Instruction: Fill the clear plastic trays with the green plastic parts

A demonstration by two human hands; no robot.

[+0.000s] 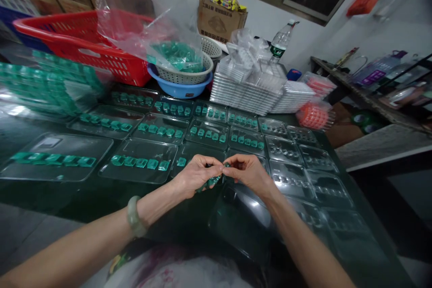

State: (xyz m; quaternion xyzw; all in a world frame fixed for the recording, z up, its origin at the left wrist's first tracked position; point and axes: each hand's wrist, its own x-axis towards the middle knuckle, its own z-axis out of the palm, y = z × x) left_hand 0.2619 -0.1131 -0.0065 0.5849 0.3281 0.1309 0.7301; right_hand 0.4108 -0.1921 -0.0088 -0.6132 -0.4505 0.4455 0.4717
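My left hand (199,173), with a pale bangle (136,217) on its wrist, is closed around several small translucent green plastic pieces (212,182). Its thumb and forefinger meet the fingertips of my right hand (248,172), which pinches a small, dark green piece mostly hidden by the fingers. Both hands are above clear plastic trays laid out in rows. Just left of them, a tray (189,149) shows one green piece, the rest of it covered by my hand. Another tray (138,175) farther left carries a row of green pieces.
Trays with clear moulded slots (297,177) cover the right side of the dark table (111,202). Stacked filled trays (43,83) stand at left. Behind are a red basket (114,60), a blue basin (180,89), stacked clear trays (239,92) and a bottle (282,40).
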